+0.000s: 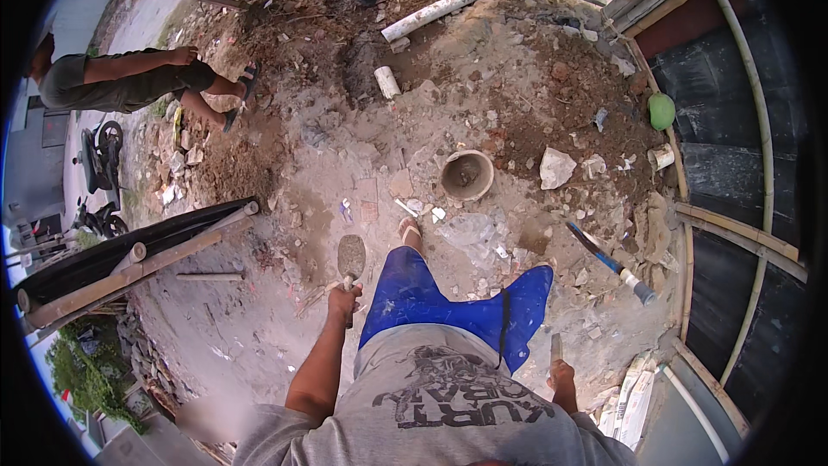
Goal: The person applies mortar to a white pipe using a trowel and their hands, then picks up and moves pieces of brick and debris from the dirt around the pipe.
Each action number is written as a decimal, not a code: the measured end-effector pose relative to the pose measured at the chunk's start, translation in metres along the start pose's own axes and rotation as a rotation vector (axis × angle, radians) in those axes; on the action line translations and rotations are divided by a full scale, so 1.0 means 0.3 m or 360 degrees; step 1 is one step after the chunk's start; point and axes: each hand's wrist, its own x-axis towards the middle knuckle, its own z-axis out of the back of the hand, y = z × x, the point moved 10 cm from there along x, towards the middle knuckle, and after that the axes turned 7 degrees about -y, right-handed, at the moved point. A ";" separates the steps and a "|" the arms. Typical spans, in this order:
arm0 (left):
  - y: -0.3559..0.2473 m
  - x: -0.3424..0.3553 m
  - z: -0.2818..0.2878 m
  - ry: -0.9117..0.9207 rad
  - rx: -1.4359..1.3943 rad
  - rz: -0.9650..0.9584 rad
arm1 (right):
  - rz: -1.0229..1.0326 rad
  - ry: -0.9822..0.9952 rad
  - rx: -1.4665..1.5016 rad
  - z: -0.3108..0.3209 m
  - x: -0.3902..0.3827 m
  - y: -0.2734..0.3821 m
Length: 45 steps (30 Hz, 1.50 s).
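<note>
Your left fingers [346, 300] are clamped around the handle of a trowel [351, 255], its grey-coated blade pointing ahead of them. Your right fingers [561, 371] grip a narrow tool [556, 346] that sticks out beyond them. A bucket [485, 179] stands ahead, between both sets of fingers.

We saw the fingers of the left hand [344, 300] cover part of the handle of the trowel [351, 255]. We could not tell what kind of tool [555, 348] stood in the right hand [563, 374], its lower part being covered. Blue shorts [401, 293] hid the right foot from us and left only part of the left foot [410, 231]. We lost another person's [121, 85] upper body at the rim. We found the contents of the bucket [489, 178] unclear, and a pale patch [211, 418] at lower left blurred.
</note>
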 end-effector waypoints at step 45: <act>-0.624 1.258 1.272 -0.0015 -0.0145 -0.0115 | -0.1273 0.0207 0.2470 1.041 0.192 1.554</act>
